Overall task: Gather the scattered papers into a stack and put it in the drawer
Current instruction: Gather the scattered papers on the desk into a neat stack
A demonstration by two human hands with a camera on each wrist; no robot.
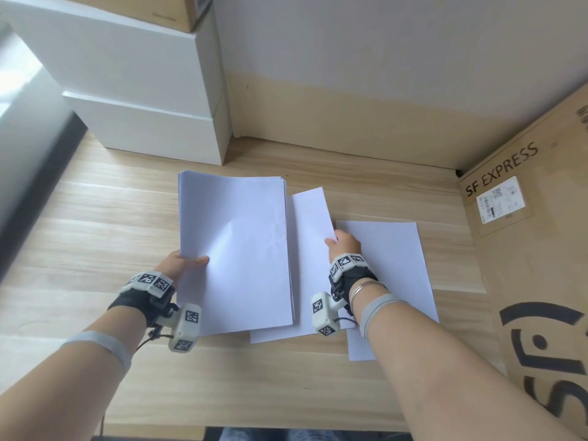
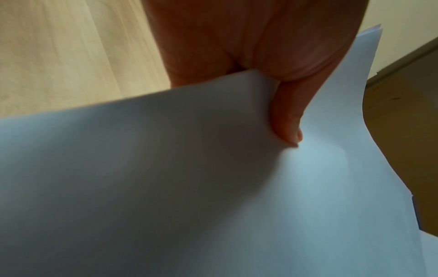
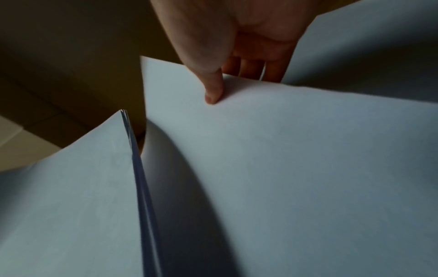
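Papers first: my left hand (image 1: pixel 181 261) holds a stack of white sheets (image 1: pixel 234 246) by its near left corner, thumb on top and the other fingers hidden beneath, so the stack sits lifted over the middle of the wooden counter (image 1: pixel 105 218). From the left wrist view I see the thumb (image 2: pixel 288 120) pressed down on the top sheet (image 2: pixel 189 187), with the far corner showing several layered edges. My right hand (image 1: pixel 343 246) pinches a single sheet (image 1: pixel 310 224) just right of the stack; the right wrist view shows the thumb (image 3: pixel 213 90) on its upper face and the fingers curled below its edge, the sheet raised and partly tucked under the stack's right side. The stack's layered edge (image 3: pixel 140 178) runs just beside it in that view. One more sheet (image 1: pixel 394 265) lies flat on the counter toward the right edge, partly beneath my right wrist and overlapping the pinched sheet's near end.

At the far left corner of the counter stands a white drawer unit (image 1: pixel 143 100) with its fronts flush, and a brown box (image 1: pixel 171 7) rests on top of it. A large cardboard box (image 1: pixel 537 256) printed "SF EXPRESS" stands at the right edge, bearing a white shipping label (image 1: pixel 501 198). Both wrists carry black straps with small patterned marker blocks.
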